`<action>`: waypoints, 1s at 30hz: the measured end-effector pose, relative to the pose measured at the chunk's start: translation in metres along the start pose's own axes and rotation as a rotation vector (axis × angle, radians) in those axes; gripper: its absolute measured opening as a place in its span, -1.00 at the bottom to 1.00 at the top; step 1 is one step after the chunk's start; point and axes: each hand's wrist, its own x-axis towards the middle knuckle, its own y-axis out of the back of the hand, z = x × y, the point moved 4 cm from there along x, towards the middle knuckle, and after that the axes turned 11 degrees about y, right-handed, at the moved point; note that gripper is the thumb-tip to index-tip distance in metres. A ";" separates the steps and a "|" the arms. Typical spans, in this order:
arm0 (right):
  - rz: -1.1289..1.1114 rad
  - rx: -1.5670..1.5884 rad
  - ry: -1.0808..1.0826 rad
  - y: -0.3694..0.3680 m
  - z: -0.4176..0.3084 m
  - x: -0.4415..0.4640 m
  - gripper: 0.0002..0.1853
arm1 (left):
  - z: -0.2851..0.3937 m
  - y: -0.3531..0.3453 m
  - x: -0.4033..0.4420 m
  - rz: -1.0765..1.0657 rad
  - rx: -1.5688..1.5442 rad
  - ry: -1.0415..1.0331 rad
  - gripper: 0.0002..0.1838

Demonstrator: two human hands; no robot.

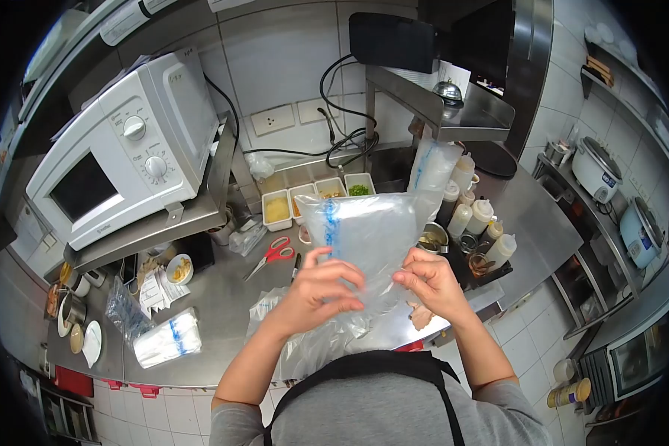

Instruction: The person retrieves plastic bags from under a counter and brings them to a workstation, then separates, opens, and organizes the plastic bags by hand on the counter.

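A clear plastic bag (372, 230) with a blue printed strip stands up in front of me over the counter. My right hand (432, 282) pinches its right edge between thumb and fingers. In front of the bag's lower left part is my left hand (321, 288), its fingers curved and apart from the thumb, slightly blurred; whether it touches the plastic I cannot tell. More crumpled clear plastic (320, 346) lies below my hands. Red-handled scissors (273, 254) rest on the counter to the left of the bag.
White tubs of food (276, 210) line the back. Squeeze bottles (481, 215) crowd the right side. A white microwave (126, 149) sits on a shelf at left. Left on the counter are a pack of folded plastic bags (167, 340), papers (160, 288) and a small bowl (179, 269).
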 end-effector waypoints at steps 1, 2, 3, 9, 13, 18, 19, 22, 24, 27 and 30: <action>0.004 -0.030 0.023 0.001 0.001 -0.001 -0.85 | 0.003 -0.006 0.004 -0.027 -0.069 -0.040 -0.81; 0.003 -0.028 0.019 -0.001 0.001 -0.001 -0.87 | 0.007 -0.014 0.006 -0.056 -0.137 -0.078 -0.80; 0.002 -0.024 0.012 -0.004 0.002 -0.001 -0.89 | 0.010 -0.022 0.009 -0.085 -0.206 -0.111 -0.79; 0.208 0.272 -0.066 -0.006 0.020 -0.007 -0.87 | -0.010 -0.059 0.013 -0.411 -0.508 0.000 -0.73; 0.351 0.795 -0.151 0.008 0.057 -0.010 -0.81 | -0.018 -0.066 0.005 -0.650 -0.566 0.436 -0.78; -0.027 0.988 -0.328 0.001 0.065 -0.016 -0.64 | -0.052 -0.026 0.002 -0.224 -1.031 0.385 -0.73; -0.177 1.045 -0.419 0.001 0.067 -0.018 -0.62 | -0.057 -0.007 0.005 -0.028 -1.042 0.349 -0.71; -0.294 0.986 -0.338 0.025 0.085 -0.005 -0.68 | -0.075 0.022 0.011 0.074 -1.264 0.325 -0.67; -0.080 0.899 -0.268 0.044 0.089 0.023 -0.80 | -0.082 0.032 0.015 0.159 -1.092 0.494 -0.66; 0.255 0.713 -0.354 0.047 0.099 0.065 -0.89 | -0.121 0.032 0.037 0.230 -1.057 0.575 -0.68; 0.351 0.409 -0.316 0.017 0.175 0.046 -0.93 | -0.181 -0.002 0.016 0.334 -1.061 0.857 -0.79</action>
